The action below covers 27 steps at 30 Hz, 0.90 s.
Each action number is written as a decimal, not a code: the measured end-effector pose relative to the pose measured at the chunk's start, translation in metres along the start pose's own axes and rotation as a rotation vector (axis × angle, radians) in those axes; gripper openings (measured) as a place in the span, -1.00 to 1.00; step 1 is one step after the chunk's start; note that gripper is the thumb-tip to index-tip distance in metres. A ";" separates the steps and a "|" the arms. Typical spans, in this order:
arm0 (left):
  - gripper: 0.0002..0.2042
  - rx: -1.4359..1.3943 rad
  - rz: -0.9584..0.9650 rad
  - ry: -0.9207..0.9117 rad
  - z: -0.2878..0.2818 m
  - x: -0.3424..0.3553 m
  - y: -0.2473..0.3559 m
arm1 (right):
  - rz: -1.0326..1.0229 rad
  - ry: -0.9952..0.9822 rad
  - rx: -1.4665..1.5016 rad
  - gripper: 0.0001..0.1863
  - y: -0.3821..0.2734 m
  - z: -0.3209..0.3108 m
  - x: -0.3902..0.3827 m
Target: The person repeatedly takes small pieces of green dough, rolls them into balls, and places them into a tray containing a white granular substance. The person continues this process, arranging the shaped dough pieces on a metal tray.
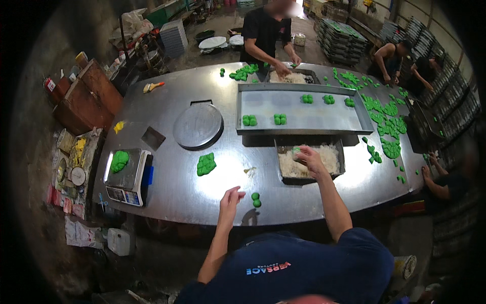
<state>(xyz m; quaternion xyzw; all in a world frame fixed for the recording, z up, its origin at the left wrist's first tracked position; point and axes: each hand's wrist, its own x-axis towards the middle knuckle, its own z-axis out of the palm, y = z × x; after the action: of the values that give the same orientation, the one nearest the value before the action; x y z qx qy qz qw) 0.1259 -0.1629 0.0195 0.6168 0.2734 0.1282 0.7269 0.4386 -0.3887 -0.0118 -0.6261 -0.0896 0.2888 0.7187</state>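
My right hand [313, 163] is over a dark tray [342, 157] of white shreds [324, 158]. Its fingers are closed round a small piece of green dough [296, 150], mostly hidden by them. Near the front edge of the metal table, my left hand [231, 201] hovers with fingers apart and nothing in them. Just right of it lie two green dough balls [256, 199], touching each other. Farther left sits a flat, lumpy slab of green dough [206, 164]. Beyond the shreds, a shallow metal tray [309, 128] holds several clusters of green balls [280, 119].
At the left stands a scale [126, 177] with green dough on it, beside blue scissors [103, 202]. A round metal lid or pan [198, 125] and a brush [153, 87] lie farther back. Green pieces [387, 126] cover the right side. Co-workers [266, 35] stand round the table.
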 end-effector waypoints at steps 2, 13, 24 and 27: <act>-0.57 0.026 0.104 -0.067 0.005 0.003 0.008 | 0.099 -0.212 0.196 -0.56 -0.017 0.056 -0.037; -0.53 -0.410 -0.079 -0.076 -0.006 -0.030 -0.005 | -0.014 -0.212 -0.302 -0.73 0.039 0.212 -0.146; -0.60 -0.175 0.094 0.070 -0.019 -0.060 0.011 | -0.512 -0.244 -0.583 -0.66 0.023 0.230 -0.204; -0.59 -0.280 0.063 0.020 -0.010 -0.058 0.007 | -0.462 -0.203 -0.508 -0.64 0.033 0.219 -0.192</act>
<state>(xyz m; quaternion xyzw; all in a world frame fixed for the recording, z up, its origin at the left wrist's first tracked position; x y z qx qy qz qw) 0.0735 -0.1835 0.0396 0.5162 0.2405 0.1937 0.7988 0.1643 -0.3026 0.0454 -0.7162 -0.3686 0.1479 0.5739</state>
